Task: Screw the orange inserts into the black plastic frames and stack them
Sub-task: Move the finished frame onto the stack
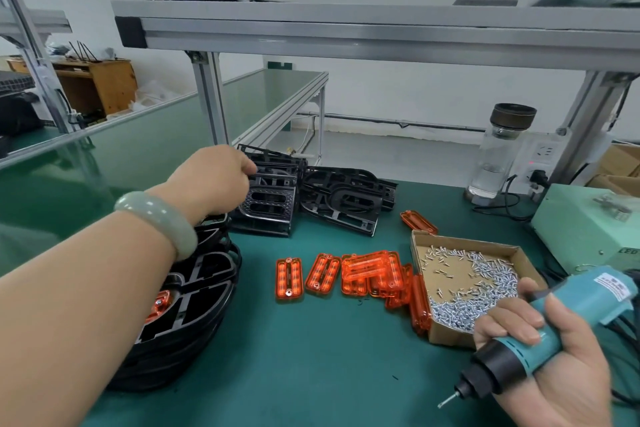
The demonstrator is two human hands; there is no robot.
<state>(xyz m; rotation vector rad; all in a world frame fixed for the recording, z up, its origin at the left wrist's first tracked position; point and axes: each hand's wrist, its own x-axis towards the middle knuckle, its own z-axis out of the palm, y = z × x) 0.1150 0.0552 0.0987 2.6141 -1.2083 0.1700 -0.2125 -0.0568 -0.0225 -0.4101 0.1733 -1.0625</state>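
Single head-worn wide-angle cam. It sat above the near edge of the green table and faced forward and down toward the far edge. Close range: left hand and right hand filled the lower frame, shelf rail crossed the top.

Small factory assembly station. My counter has a green mat top, with an aluminium-profile shelf overhead on bolted posts. A cabled electric screwdriver is in my right hand. There's an open cardboard box of loose silver screws, plus batch piles of identical black frames and orange inserts. A pale green power unit sits right, with a wall socket and plugs behind. More green-topped benches of the same build are on the left. White walls, cardboard cartons far right.
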